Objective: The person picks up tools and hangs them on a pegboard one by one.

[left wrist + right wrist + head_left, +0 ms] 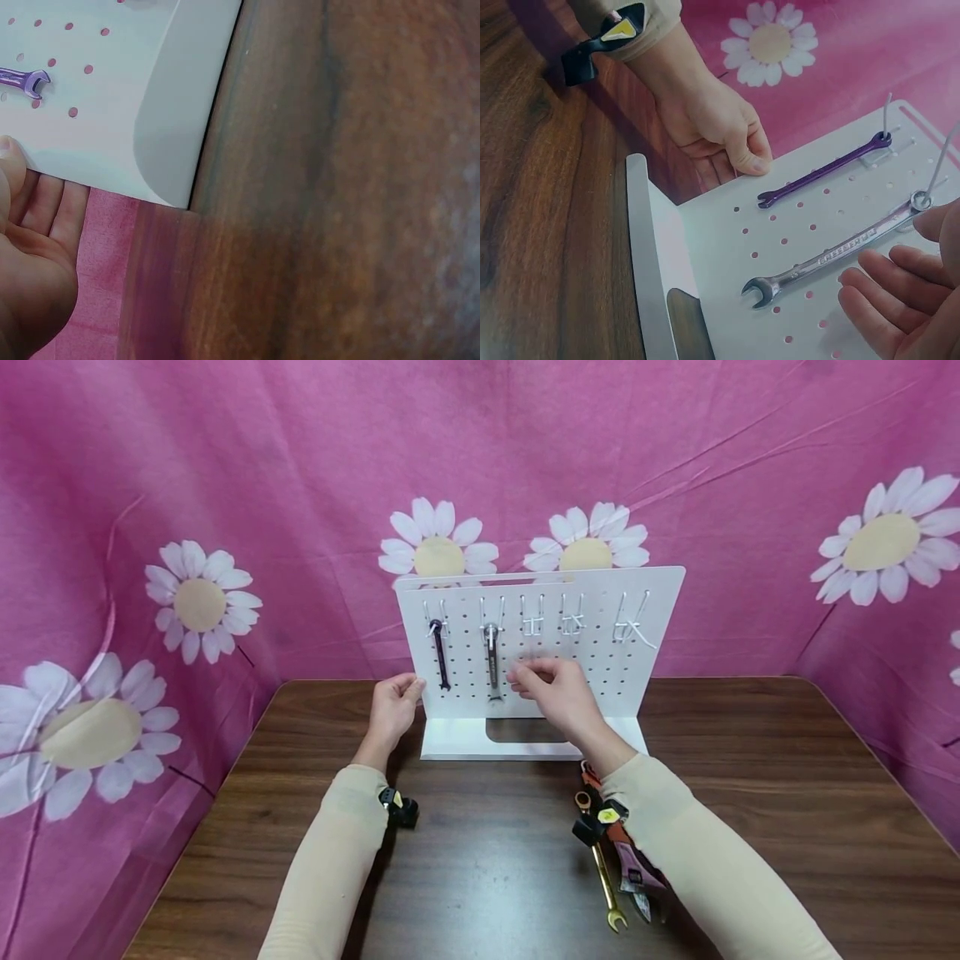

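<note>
A white pegboard (pixel 626 693) stands upright on the table. My left hand (pixel 393 706) pinches its left edge, thumb on the front face and fingers behind. From the leftmost hook hangs a purple combination wrench (pixel 440 656); a silver combination wrench (pixel 492 664) hangs on the hook beside it. Just right of the silver wrench is my right hand (pixel 558 689), holding nothing. In the right wrist view its fingers (pixel 889 296) are loosely bent near the ring end of the silver wrench, and a small part of the hand is cut off by the frame.
More white hooks (pixel 572 618) line the board's upper right, bare of tools. Beside my right forearm, a gold wrench (pixel 602 877) lies on the wooden table (pixel 750 793) with orange-and-purple tools (pixel 633 864), partly hidden by the sleeve. A pink flowered cloth (pixel 315 510) hangs behind.
</note>
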`<action>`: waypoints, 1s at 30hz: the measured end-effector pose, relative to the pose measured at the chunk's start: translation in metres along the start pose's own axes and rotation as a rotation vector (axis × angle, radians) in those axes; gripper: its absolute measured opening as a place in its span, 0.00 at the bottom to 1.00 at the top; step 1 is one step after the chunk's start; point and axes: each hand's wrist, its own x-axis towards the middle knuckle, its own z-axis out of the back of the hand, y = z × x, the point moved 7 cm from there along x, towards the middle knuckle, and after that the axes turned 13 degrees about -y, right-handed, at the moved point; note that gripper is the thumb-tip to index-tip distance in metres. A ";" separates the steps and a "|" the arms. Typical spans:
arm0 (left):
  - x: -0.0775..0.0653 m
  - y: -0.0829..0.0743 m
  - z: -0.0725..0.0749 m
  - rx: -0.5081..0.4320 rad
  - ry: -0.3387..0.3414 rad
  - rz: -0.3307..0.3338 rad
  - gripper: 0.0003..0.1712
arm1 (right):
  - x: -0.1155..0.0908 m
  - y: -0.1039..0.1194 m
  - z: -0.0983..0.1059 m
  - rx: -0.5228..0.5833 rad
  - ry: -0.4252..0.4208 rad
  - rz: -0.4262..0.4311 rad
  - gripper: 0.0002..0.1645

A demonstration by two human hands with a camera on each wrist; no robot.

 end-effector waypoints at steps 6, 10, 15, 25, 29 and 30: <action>0.000 -0.002 0.001 0.017 -0.009 -0.001 0.13 | -0.011 0.002 0.011 0.003 0.018 0.021 0.21; -0.001 -0.003 0.001 0.036 -0.015 -0.002 0.13 | -0.017 0.001 0.020 -0.014 0.019 0.005 0.21; -0.001 -0.003 0.001 0.045 -0.013 -0.007 0.13 | -0.025 -0.002 0.032 -0.039 0.017 -0.006 0.21; 0.000 -0.001 0.001 0.027 -0.014 -0.008 0.12 | -0.037 -0.005 0.046 -0.038 0.012 0.073 0.20; -0.001 -0.001 0.001 0.011 -0.011 -0.009 0.13 | -0.042 -0.009 0.051 -0.046 0.018 0.066 0.20; -0.001 -0.001 0.001 0.007 -0.011 -0.008 0.13 | -0.043 -0.010 0.053 -0.046 0.019 0.071 0.19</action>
